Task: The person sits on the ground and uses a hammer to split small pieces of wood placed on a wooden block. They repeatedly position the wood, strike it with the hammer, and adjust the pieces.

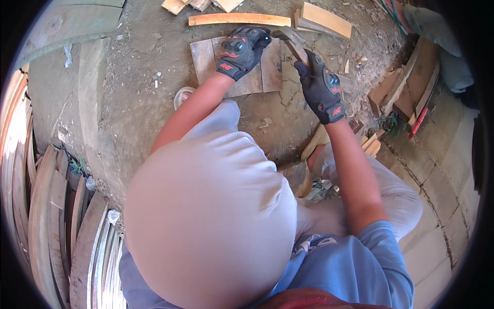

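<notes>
Both my hands wear black gloves with red marks and hard knuckle guards. My right hand (320, 87) is closed round the wooden handle of a hammer (297, 47). The dark hammer head is up and to the left, close to my left fingertips. My left hand (241, 50) is over a panel of flat wooden boards (271, 70) on the ground. Its fingers are curled and pinched together near the panel's far edge; what they hold, if anything, is too small to make out. Just beyond the panel lies a long, narrow, slightly curved wood strip (239, 19).
Short boards (327, 20) are stacked at the far right of the panel, with more wood offcuts (226, 4) at the top. Curved planks (41, 216) line the left side. Leaning boards (411, 82) stand at right, near another person's leg (437, 31).
</notes>
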`<state>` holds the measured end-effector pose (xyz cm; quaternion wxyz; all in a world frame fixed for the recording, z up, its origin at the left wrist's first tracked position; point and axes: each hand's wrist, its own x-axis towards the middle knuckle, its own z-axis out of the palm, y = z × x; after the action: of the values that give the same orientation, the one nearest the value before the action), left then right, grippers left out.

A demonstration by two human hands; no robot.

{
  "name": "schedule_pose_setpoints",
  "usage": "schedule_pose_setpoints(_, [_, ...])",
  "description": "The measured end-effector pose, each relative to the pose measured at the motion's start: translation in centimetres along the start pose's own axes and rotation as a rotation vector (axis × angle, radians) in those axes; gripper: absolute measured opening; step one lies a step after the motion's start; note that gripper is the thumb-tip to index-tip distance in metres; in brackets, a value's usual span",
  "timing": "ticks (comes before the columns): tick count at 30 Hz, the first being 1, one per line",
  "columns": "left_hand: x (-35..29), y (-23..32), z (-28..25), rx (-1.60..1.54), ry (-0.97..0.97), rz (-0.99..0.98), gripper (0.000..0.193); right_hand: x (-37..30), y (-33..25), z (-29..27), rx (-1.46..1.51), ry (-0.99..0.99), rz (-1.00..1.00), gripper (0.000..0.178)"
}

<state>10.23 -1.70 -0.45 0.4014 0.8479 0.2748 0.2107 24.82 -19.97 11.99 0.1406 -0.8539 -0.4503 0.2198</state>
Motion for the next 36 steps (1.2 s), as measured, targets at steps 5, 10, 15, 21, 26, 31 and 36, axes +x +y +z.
schedule_pose_setpoints(5, [0.0,-0.1,0.1,-0.003,0.073,0.038,0.021,-0.7,-0.3,1.9,0.069,0.114,-0.065,0.040])
schedule_pose_setpoints(10, [-0.3,-0.6,0.2,0.062,0.113,0.074,0.025,-1.3,-1.0,1.5,0.024,-0.004,-0.042,0.040])
schedule_pose_setpoints(15, [-0.2,-0.1,0.1,0.095,0.087,0.041,0.023,-1.3,-1.3,1.7,-0.027,0.072,-0.075,0.039])
schedule_pose_setpoints(21, [-0.4,-0.4,0.1,0.076,0.038,0.005,0.024,-1.8,-2.1,1.3,-0.013,0.123,-0.030,0.039])
schedule_pose_setpoints(26, [-0.2,-0.2,0.2,0.107,0.103,0.035,0.018,-1.1,-1.2,1.8,-0.071,0.048,-0.044,0.037])
schedule_pose_setpoints(31, [-0.2,-0.1,0.1,0.085,0.073,0.023,0.018,-1.7,-0.4,2.1,-0.061,0.113,-0.087,0.037])
schedule_pose_setpoints(36, [-0.3,0.2,-0.2,0.054,0.088,0.033,0.019,-2.2,-1.1,2.1,-0.023,0.113,-0.018,0.037])
